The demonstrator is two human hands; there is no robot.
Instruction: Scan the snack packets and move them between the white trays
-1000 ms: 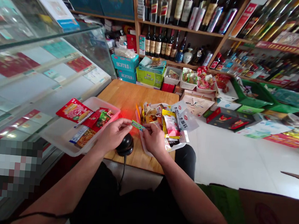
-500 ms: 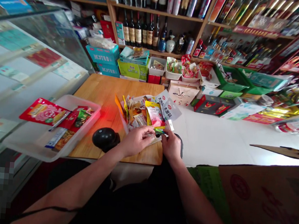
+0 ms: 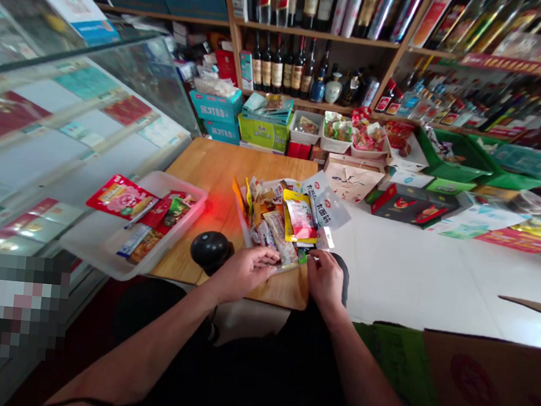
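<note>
A shallow pale tray (image 3: 244,229) heaped with snack packets rests on the wooden table. My left hand (image 3: 248,270) is at its front edge, fingers stretched out and a little apart, holding nothing. My right hand (image 3: 325,278) is at the tray's front right corner with fingers curled in, its fingertips against a small green packet (image 3: 302,255); how much of it they grip is partly hidden. Among the heap are a yellow-edged packet with a pink and white front (image 3: 301,217), a clear-wrapped snack (image 3: 281,237) and grey-white packets with black lettering (image 3: 329,208).
A black rounded device (image 3: 210,251) stands on the table (image 3: 198,159) beside a red glow. To the left, a translucent bin (image 3: 100,251) holds a red packet (image 3: 122,196), a pen and other packets. A glass display case is further left. Boxes, snack baskets and bottle shelves line the back.
The view has shifted left, so everything appears further right. My left hand has come away from the green packet and its fingers have straightened; the packet now sits lower, beside my right fingertips.
</note>
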